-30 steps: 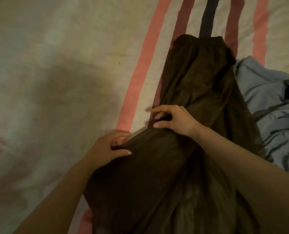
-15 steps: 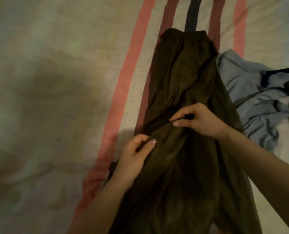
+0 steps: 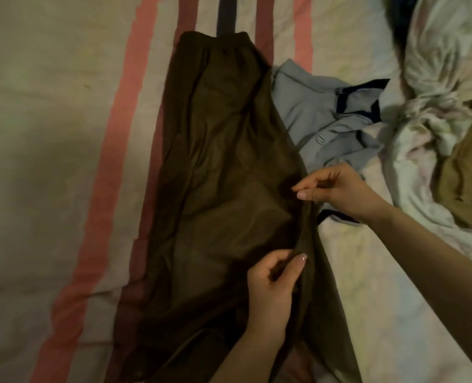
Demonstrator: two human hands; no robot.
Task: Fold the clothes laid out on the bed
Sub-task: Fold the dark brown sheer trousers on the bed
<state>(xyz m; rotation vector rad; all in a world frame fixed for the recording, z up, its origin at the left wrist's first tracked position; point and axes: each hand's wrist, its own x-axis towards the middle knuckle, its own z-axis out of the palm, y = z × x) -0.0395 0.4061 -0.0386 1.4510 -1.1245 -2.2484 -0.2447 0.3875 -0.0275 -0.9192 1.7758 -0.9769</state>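
A long dark brown skirt (image 3: pixel 218 167) lies lengthwise on the striped bed sheet (image 3: pixel 50 134), its elastic waistband at the far end. My left hand (image 3: pixel 270 288) pinches the skirt's right-hand fold near its lower part. Higher up the same edge, my right hand (image 3: pixel 339 189) pinches the brown fabric between thumb and fingers. A light blue polo shirt (image 3: pixel 320 120) with a dark collar lies crumpled to the right of the skirt, partly under my right hand.
A heap of pale floral cloth (image 3: pixel 428 111) and a tan garment (image 3: pixel 466 172) sit at the right. The left side of the sheet carries pink and maroon stripes (image 3: pixel 124 134).
Both hands have carried the skirt's folded edge from the left side across to the right, laying the fabric flatter. The view has shifted, showing more clothes at the right.
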